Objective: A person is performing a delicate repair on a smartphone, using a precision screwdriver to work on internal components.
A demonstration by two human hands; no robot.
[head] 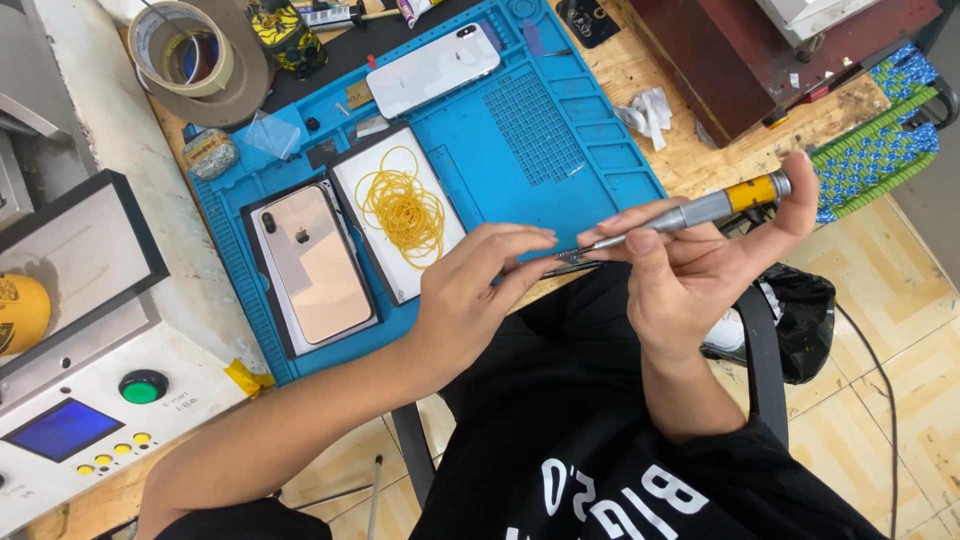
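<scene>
The right hand (690,270) is closed around a slim precision screwdriver (690,212), its grey shaft pinched between thumb and fingers and the index finger stretched up so its tip rests on the yellow-banded cap at the far end. The left hand (470,290) meets it at the tool's other end: its fingertips come together at the driver's tip, pinching a small dark part there that is too small to make out. The two hands touch or nearly touch at that point, held above the person's lap at the near edge of a blue work mat (560,130).

Just beyond the left hand, on the mat, lies a white tray holding a tangle of yellow rubber bands (403,210). Beside it, farther left, a gold phone (312,262) lies back up in a dark frame. Farther out, past both hands, a white phone (432,68) lies back up. Well to the left, a roll of tape (185,45) sits at the mat's far corner, and a white machine with a green button (142,386) stands on the left hand's outer side.
</scene>
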